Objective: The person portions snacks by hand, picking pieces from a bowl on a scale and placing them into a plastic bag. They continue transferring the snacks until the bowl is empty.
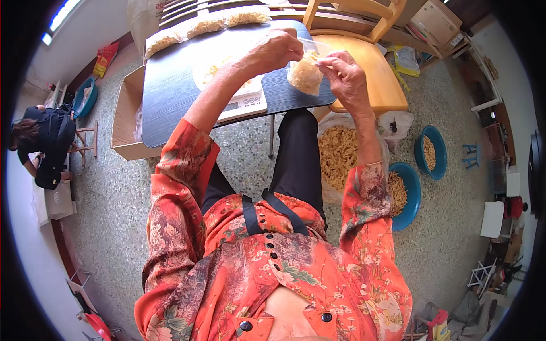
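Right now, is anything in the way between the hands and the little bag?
No, nothing visible. The left hand and right hand both pinch the top of the bag, which hangs above the table beside the scale.

Nothing in view can be read. The scale point(244, 102) on the bench point(170, 85) has a small display point(231, 105), its digits too faint to tell. The red and yellow packet point(104, 58) on the floor point(114, 193), upper left of the frame, bears print too small to make out. The carton point(438, 23) at upper right is just as blurred.
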{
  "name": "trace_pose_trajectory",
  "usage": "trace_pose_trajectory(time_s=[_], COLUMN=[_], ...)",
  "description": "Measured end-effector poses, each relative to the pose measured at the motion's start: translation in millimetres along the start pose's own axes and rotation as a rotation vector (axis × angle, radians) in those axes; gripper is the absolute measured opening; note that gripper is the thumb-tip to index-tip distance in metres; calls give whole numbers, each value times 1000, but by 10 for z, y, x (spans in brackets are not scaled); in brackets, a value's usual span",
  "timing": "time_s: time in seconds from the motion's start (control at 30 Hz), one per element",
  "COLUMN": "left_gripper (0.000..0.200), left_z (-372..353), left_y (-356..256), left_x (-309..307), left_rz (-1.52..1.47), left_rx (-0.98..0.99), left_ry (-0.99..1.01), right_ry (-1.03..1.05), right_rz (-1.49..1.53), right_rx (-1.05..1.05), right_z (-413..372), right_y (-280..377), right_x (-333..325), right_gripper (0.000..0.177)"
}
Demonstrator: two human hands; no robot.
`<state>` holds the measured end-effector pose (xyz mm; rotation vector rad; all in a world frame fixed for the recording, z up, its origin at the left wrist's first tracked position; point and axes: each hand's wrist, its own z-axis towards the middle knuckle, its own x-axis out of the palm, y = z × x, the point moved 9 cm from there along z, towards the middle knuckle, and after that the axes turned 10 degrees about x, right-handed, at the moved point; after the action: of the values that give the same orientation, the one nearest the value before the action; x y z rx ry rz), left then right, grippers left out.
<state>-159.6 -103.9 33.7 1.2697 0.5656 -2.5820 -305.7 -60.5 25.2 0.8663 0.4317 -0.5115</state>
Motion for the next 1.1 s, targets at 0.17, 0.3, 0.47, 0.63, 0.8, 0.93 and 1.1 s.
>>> trace_pose_trajectory(time_s=[0.17,0.3,0.47,0.63,0.8,0.93,1.1], left_gripper=[4,11,8,9,11,11,22], left_z=[-54,-64,-10,-30,-234,-554,-936], left_y=[225,252,324,313,416,612,637], left_x=[115,56,36,19,-339,-450,-34], left_rz=[-139,-123,-81,-122,-208,78,280], left_rx=[-48,-32,-4,22,-263,-224,-284], left_ry=[-31,4,8,20,-129,26,192], right_ry=[69,31,-36,1,-60,-174,-202], right_rz=[69,51,-4,95,41,-65,-95], right_rx=[76,16,-23,75,20,-92,-70], right_z=[-43,9,44,13,-11,-105,-218], right_y=[-129,-43,43,-70,14,167,228], right_x=[225,198,158,256,247,251,360], right_gripper=[13,12,12,10,11,10,11])
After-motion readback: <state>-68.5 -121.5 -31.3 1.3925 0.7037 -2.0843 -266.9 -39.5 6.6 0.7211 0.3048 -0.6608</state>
